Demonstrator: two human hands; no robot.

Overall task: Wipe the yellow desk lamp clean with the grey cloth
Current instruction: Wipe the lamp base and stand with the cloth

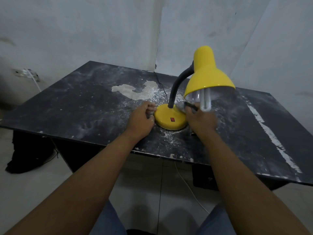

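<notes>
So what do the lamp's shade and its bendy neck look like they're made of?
Lamp shade: likely painted metal, glossy yellow, with sharp highlights along its rim. Neck: a dark grey flexible tube, matte, curving smoothly; whether rubber or plastic covers it is unclear.

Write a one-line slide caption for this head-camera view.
Left hand steadies the yellow desk lamp while right hand wipes its base with grey cloth.

1 head-worn wide-angle view, facing forward and down, close over table
</notes>
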